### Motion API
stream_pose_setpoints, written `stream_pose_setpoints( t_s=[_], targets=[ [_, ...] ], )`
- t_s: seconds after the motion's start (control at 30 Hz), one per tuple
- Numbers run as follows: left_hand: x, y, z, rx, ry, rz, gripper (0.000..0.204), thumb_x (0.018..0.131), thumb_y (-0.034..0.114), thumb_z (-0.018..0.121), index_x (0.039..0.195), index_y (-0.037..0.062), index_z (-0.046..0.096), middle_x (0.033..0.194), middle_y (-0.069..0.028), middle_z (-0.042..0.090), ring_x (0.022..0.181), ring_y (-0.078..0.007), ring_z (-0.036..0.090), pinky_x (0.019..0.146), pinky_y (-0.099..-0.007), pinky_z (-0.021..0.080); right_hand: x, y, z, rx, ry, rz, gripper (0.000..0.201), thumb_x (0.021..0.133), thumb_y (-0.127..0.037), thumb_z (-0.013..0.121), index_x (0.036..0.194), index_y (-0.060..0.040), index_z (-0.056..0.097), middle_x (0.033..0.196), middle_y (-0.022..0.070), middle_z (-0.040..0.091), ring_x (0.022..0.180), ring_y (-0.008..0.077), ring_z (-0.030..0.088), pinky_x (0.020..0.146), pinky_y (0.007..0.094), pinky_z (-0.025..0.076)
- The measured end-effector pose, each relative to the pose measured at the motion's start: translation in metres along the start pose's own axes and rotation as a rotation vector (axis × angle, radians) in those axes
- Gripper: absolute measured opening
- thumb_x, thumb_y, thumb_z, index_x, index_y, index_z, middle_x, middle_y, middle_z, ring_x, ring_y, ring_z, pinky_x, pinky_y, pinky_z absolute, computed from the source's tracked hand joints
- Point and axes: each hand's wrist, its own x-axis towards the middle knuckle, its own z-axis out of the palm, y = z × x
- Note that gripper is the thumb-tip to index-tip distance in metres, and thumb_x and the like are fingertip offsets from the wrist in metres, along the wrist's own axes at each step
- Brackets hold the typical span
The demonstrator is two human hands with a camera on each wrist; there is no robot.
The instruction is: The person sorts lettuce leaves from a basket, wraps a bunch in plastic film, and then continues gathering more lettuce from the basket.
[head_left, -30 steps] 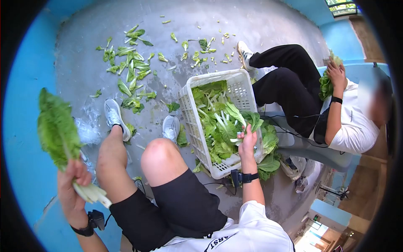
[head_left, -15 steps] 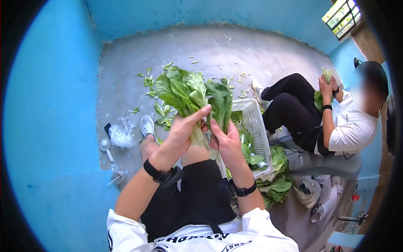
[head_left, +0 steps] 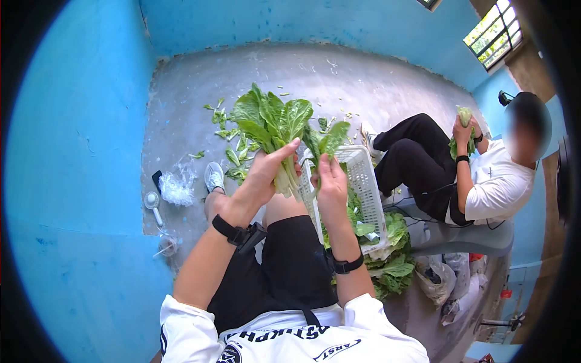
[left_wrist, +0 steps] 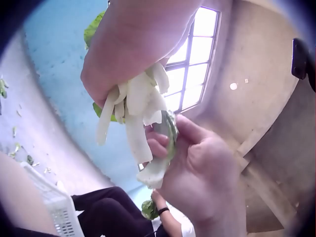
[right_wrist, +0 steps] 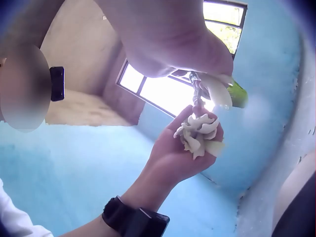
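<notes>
In the head view my left hand [head_left: 263,175] grips a bunch of leafy greens [head_left: 272,118], its leaves fanned upward and its pale stems pointing down. Close beside it on the right, my right hand [head_left: 331,184] pinches a smaller leaf of greens [head_left: 333,140] between thumb and fingers. Seen from the left wrist, several white stem ends [left_wrist: 138,98] stick out below the left hand, and the right hand's leaf [left_wrist: 165,153] hangs right next to them. The right wrist view shows the bunch's stem ends [right_wrist: 197,136] cupped in the left hand.
A white plastic crate [head_left: 365,175] with more greens stands beyond my right hand. Greens are heaped beside it [head_left: 393,266]. Leaf scraps [head_left: 239,148] and clear plastic [head_left: 177,186] lie on the floor. Another person [head_left: 493,172] sits at right holding greens.
The left hand came from the far left with its bunch, and the right hand rose from the crate with greens; they met before me. Since then the right hand's leaf has turned and its fingers shifted.
</notes>
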Motion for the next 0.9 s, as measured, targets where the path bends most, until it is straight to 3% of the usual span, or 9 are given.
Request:
stream_pose_setpoints(
  t_s=[0.1,0.4,0.5,0.57,0.63,0.73,0.77,0.83,0.9],
  targets=[
    [-0.003,-0.002,0.005,0.014,-0.06,0.037,0.031,0.089,0.031,0.065,0.102,0.004,0.059,0.084,-0.0046,0.06,0.075,-0.0132,0.059,0.067,-0.0298,0.05,0.006,-0.002,0.018,-0.093,-0.013,-0.259,0.036,0.098,-0.017,0.051,0.129,0.0009,0.051,0.095,0.0004,0.047,0.077,0.0031,0.049,0.063,0.0185,0.043],
    [-0.003,-0.003,-0.007,-0.087,-0.208,0.015,0.035,0.096,0.025,0.055,0.124,0.0042,0.052,0.111,-0.0032,0.059,0.099,-0.0136,0.058,0.083,-0.0314,0.049,0.014,0.009,0.014,-0.005,-0.015,-0.231,0.035,0.093,-0.004,0.056,0.127,0.0044,0.052,0.114,0.0047,0.049,0.097,0.0103,0.056,0.075,0.0216,0.05],
    [-0.004,-0.006,-0.002,-0.048,-0.228,0.099,0.039,0.094,0.022,0.058,0.127,0.0032,0.049,0.117,-0.0044,0.057,0.107,-0.014,0.055,0.087,-0.0318,0.047,0.012,0.013,0.02,-0.265,0.015,-0.374,0.04,0.094,-0.007,0.054,0.131,0.0058,0.046,0.126,0.0157,0.046,0.113,0.0237,0.054,0.088,0.0311,0.049],
    [-0.006,-0.005,0.0,-0.028,-0.255,0.121,0.041,0.093,0.02,0.061,0.128,0.0029,0.048,0.12,-0.0052,0.055,0.109,-0.0141,0.054,0.088,-0.0316,0.046,0.01,0.015,0.021,-0.731,-0.041,-0.495,0.049,0.095,-0.012,0.051,0.138,0.0067,0.036,0.139,0.0276,0.035,0.128,0.0371,0.041,0.103,0.0404,0.037],
    [-0.007,-0.005,0.001,0.103,-0.188,0.151,0.042,0.089,0.017,0.066,0.125,0.0026,0.05,0.116,-0.0055,0.058,0.105,-0.0138,0.056,0.086,-0.0304,0.047,0.006,0.017,0.018,-0.758,-0.112,-0.447,0.056,0.094,-0.016,0.05,0.141,0.0069,0.028,0.146,0.0312,0.023,0.136,0.0415,0.028,0.11,0.0434,0.027],
    [-0.005,-0.002,-0.011,0.103,-0.128,0.039,0.04,0.085,0.014,0.07,0.12,0.0024,0.054,0.109,-0.0046,0.06,0.097,-0.0135,0.059,0.081,-0.0292,0.049,0.003,0.017,0.014,-0.31,-0.357,-0.304,0.062,0.088,-0.011,0.054,0.142,0.0066,0.029,0.149,0.0276,0.023,0.14,0.0342,0.026,0.111,0.0396,0.027],
    [-0.005,-0.004,-0.013,0.105,-0.128,0.036,0.04,0.085,0.014,0.07,0.12,0.0024,0.054,0.109,-0.0046,0.06,0.097,-0.0135,0.059,0.081,-0.0292,0.049,0.002,0.019,0.009,-0.308,-0.354,-0.302,0.062,0.088,-0.011,0.054,0.142,0.0066,0.029,0.149,0.0276,0.023,0.14,0.0342,0.026,0.111,0.0396,0.027],
    [-0.009,0.0,-0.011,0.073,-0.165,0.098,0.034,0.084,0.012,0.069,0.114,0.0025,0.057,0.101,-0.0024,0.061,0.089,-0.0119,0.06,0.074,-0.0277,0.051,0.002,0.016,-0.001,0.212,-0.295,0.013,0.057,0.089,-0.012,0.055,0.14,0.0047,0.034,0.144,0.023,0.035,0.133,0.0291,0.039,0.107,0.0354,0.034],
    [-0.01,0.003,-0.014,0.092,-0.137,0.081,0.032,0.084,0.009,0.067,0.114,0.0025,0.058,0.1,-0.0029,0.062,0.089,-0.0115,0.061,0.072,-0.0274,0.052,0.003,0.009,-0.004,0.248,-0.202,0.044,0.049,0.092,-0.016,0.056,0.135,0.0032,0.041,0.137,0.0166,0.046,0.123,0.0225,0.05,0.102,0.031,0.04]
  ],
)
